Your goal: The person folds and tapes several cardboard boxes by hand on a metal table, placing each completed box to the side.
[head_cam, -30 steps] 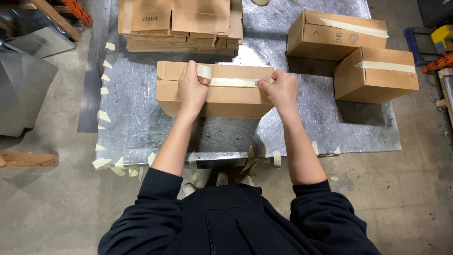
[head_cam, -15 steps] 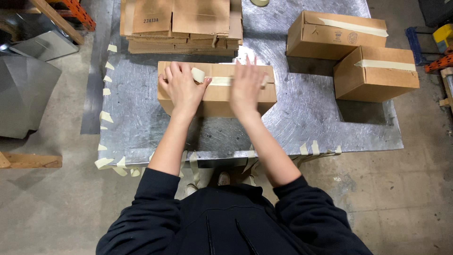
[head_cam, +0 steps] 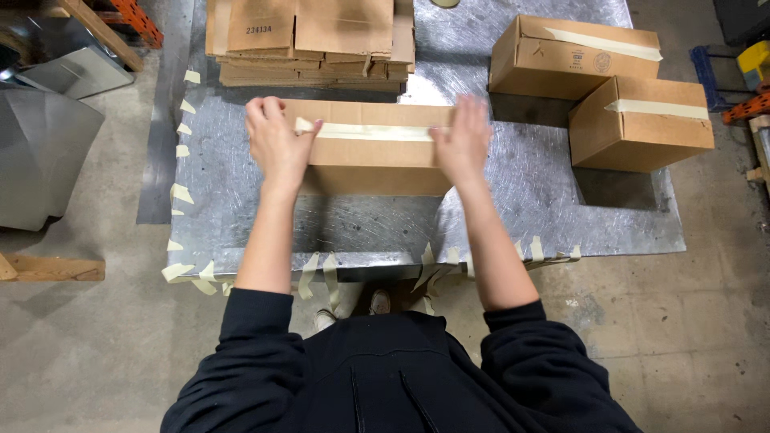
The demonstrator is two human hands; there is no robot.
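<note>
Head view: the left hand's fingers (head_cam: 298,126) pinch the loose left end of a pale tape strip (head_cam: 373,131) at the left end of a cardboard box (head_cam: 377,156). The left hand (head_cam: 274,140) is curled, knuckles up, thumb meeting fingertips on the tape end. Its forearm runs straight back toward the body, bare below a pushed-up dark sleeve.

The right hand (head_cam: 461,140) lies flat on the box's right end, fingers extended and close together, pressing the tape down. It is slightly blurred, so individual fingertips cannot be told apart. Its forearm angles back and outward to the right sleeve.

The box sits on the metal table (head_cam: 513,200), near the middle, its long axis running left to right across the view. The tape lies along that axis, on the top seam.

Behind the box, a stack of flattened cartons (head_cam: 313,40) rests on the table's far edge. To the right, well apart, stand two taped boxes (head_cam: 609,88), touching each other. Short tape pieces (head_cam: 180,192) hang along the table's left and near edges.
</note>
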